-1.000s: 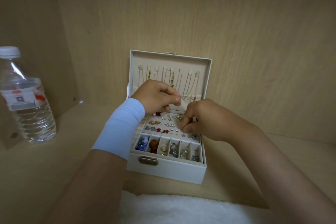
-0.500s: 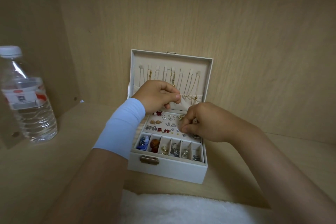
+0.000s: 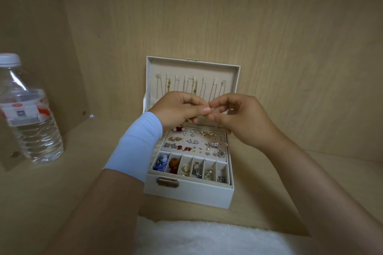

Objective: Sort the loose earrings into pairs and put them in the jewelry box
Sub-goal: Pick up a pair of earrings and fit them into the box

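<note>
One jewelry box (image 3: 187, 191) with one brass clasp (image 3: 167, 182) and one raised lid (image 3: 192, 68). The lid carries eight hanging tabs (image 3: 186, 78), as far as they can be made out; the chains on them are too fine to count. The front row has six compartments (image 3: 204, 164), all filled: one blue, one orange-red, two pearly, two silver. Behind them is one stud pad (image 3: 222, 136) with well over a dozen earrings (image 3: 194, 142) — too small and crowded for a sure number. Two grips, the left grip (image 3: 178, 109) and the right grip (image 3: 242, 118), pinch one earring (image 3: 209, 107) — barely a speck. One pale blue sleeve (image 3: 136, 145), one water bottle (image 3: 31, 114), one white fluffy cloth (image 3: 207, 238).
</note>
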The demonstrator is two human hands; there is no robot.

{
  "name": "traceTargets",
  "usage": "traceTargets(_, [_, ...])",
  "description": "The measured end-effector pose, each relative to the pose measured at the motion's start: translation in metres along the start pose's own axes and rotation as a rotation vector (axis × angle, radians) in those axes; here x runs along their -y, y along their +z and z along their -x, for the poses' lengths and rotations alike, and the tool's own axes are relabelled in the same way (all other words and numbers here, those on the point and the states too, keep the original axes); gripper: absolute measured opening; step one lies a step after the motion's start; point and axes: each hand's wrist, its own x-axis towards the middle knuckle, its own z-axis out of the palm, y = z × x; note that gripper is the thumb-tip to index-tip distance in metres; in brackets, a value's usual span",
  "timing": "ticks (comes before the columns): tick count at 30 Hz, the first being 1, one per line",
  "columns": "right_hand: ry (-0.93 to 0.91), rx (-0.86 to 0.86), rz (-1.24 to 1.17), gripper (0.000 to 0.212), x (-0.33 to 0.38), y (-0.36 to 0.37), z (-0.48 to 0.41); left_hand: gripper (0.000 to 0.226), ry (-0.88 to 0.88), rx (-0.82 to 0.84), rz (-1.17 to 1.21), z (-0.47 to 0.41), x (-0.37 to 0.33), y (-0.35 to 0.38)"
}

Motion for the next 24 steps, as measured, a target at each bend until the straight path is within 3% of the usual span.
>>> traceTargets(8, [-0.018,-0.05,-0.172,0.014,0.0,-0.002,0.002,0.011,-0.02,-0.004,0.074,-0.001,-0.001,0.003])
traceTargets(14, [-0.038,-0.055,-0.139,0.005,0.002,-0.005,0.003,0.011,-0.017,0.026,0.021,0.0,-0.002,-0.001])
traceTargets(20, [0.01,0.249,0.394,0.005,-0.003,-0.013,0.004,0.007,-0.065,0.148,-0.414,-0.002,0.001,-0.001])
traceTargets(24, [-0.01,0.369,0.535,0.006,-0.003,-0.01,0.005,0.007,-0.095,0.213,-0.509,-0.004,-0.001,0.007])
